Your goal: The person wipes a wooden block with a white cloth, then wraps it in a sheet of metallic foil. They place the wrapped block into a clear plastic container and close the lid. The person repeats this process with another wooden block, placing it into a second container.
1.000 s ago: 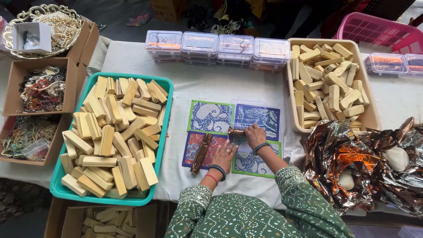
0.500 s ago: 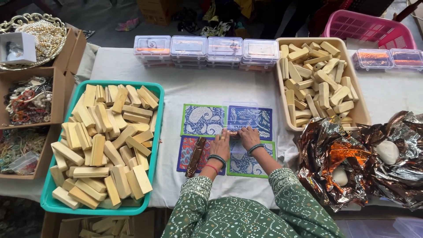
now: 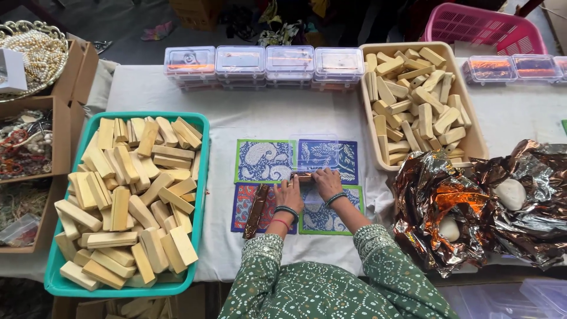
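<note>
Both my hands meet over a patterned cloth mat point(image 3: 266, 159) of blue, green and purple squares in the middle of the table. My left hand point(image 3: 289, 194) and my right hand point(image 3: 326, 182) together pinch a small copper-foil-wrapped bar point(image 3: 303, 176) between them. A longer strip of copper foil point(image 3: 257, 210) lies on the mat just left of my left wrist. A clear plastic box point(image 3: 315, 151) rests on the mat just beyond my fingers.
A teal tray point(image 3: 199, 177) at the left holds several pale wooden-looking bars; a beige tray point(image 3: 469, 127) at the right holds more. Clear lidded boxes point(image 3: 266, 62) line the far edge. Crumpled copper foil point(image 3: 466, 201) lies right. Cardboard boxes with beads point(image 3: 26, 145) stand far left.
My hands have drawn closer together at the mat's centre around the small foil-wrapped bar. The view has shifted slightly; the trays and boxes have not moved.
</note>
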